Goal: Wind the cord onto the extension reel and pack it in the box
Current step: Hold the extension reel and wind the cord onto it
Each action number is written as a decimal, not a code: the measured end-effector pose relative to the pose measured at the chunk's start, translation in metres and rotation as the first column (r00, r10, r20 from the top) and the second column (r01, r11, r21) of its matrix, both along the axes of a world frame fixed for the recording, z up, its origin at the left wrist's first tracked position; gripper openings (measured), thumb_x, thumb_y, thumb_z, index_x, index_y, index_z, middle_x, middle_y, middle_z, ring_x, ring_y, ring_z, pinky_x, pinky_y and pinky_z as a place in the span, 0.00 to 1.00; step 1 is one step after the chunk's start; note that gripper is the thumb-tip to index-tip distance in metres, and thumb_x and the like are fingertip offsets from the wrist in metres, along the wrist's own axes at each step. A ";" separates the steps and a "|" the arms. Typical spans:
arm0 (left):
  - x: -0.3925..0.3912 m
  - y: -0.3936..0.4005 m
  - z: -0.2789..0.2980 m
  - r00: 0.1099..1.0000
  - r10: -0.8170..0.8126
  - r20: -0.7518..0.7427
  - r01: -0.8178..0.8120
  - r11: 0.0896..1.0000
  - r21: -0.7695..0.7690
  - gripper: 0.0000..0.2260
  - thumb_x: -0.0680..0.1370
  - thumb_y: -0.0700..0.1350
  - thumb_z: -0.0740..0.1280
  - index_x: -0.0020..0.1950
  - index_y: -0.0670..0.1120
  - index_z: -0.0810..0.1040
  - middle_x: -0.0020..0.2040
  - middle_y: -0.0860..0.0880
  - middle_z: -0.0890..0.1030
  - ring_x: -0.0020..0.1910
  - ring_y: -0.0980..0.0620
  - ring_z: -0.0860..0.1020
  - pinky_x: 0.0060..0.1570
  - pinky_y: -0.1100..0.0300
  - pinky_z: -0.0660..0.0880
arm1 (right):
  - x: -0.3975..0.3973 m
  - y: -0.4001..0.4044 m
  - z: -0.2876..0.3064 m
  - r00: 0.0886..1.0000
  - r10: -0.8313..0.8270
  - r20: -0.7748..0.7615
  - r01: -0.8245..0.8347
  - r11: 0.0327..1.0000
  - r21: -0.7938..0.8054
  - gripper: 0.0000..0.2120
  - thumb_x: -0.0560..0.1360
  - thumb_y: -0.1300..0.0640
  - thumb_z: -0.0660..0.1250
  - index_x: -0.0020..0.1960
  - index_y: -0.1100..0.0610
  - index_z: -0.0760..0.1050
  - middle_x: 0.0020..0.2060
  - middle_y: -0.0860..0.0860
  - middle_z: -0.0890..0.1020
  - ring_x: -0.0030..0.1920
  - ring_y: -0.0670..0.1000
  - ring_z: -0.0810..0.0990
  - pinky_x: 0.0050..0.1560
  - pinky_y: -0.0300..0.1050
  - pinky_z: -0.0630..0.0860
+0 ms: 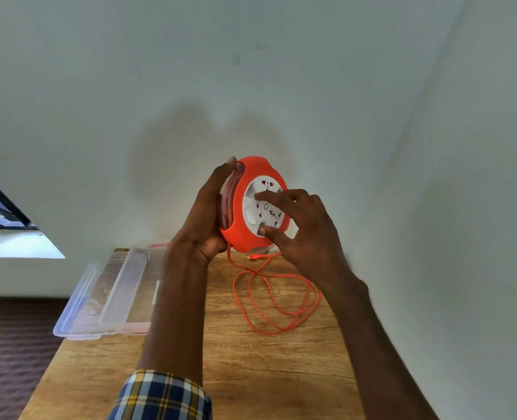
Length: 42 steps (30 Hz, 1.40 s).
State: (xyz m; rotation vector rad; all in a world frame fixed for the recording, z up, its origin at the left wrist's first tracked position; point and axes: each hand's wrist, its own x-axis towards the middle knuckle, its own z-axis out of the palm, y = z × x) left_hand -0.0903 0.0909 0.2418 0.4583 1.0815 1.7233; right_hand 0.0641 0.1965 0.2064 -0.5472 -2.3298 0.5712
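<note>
An orange extension reel (239, 207) with a white socket face is held upright above the wooden table (236, 359). My left hand (205, 216) grips its left rim and back. My right hand (299, 225) rests fingertips and thumb on the white socket disc. Some cord is wound inside the reel. The loose orange cord (276, 298) hangs from the reel's underside and lies in loops on the table, its plug (255, 257) resting near the wall. A clear plastic box (105, 295) lies at the table's left edge, partly hidden by my left forearm.
White walls stand close behind and to the right of the table. A window is at the far left. Dark patterned floor shows below the table's left edge. My checked sleeve is at the bottom.
</note>
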 end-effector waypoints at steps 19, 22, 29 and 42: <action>0.013 0.011 -0.001 0.994 -0.101 0.035 0.100 0.995 0.016 0.29 0.83 0.63 0.63 0.70 0.41 0.82 0.66 0.36 0.83 0.62 0.36 0.82 0.68 0.41 0.76 | 0.009 0.009 0.009 0.989 -0.103 -0.104 0.084 0.982 -0.170 0.17 0.72 0.41 0.76 0.58 0.42 0.76 0.40 0.41 0.84 0.41 0.43 0.81 0.43 0.52 0.80; 0.009 0.011 -0.005 0.997 -0.069 0.040 0.068 0.998 0.004 0.29 0.83 0.63 0.63 0.71 0.42 0.81 0.65 0.36 0.83 0.61 0.36 0.83 0.66 0.42 0.77 | 0.017 0.014 0.004 0.998 0.028 -0.057 -0.028 1.000 0.009 0.25 0.72 0.54 0.77 0.66 0.39 0.75 0.60 0.41 0.77 0.58 0.47 0.76 0.48 0.50 0.80; 0.003 0.008 -0.013 1.000 -0.028 -0.009 0.027 0.997 -0.065 0.31 0.82 0.66 0.65 0.74 0.44 0.79 0.67 0.37 0.83 0.62 0.35 0.81 0.70 0.36 0.74 | 0.010 0.016 -0.011 0.992 0.124 -0.003 -0.123 0.990 0.068 0.34 0.76 0.60 0.72 0.74 0.32 0.68 0.68 0.44 0.75 0.63 0.49 0.71 0.55 0.48 0.80; 0.008 0.012 -0.005 0.998 -0.059 0.034 0.059 0.998 -0.009 0.25 0.82 0.63 0.63 0.59 0.46 0.89 0.60 0.40 0.87 0.56 0.39 0.86 0.63 0.42 0.79 | -0.014 -0.032 -0.004 0.864 -0.422 -0.276 0.278 0.855 -0.438 0.28 0.65 0.34 0.78 0.54 0.47 0.69 0.33 0.44 0.81 0.36 0.43 0.82 0.38 0.49 0.81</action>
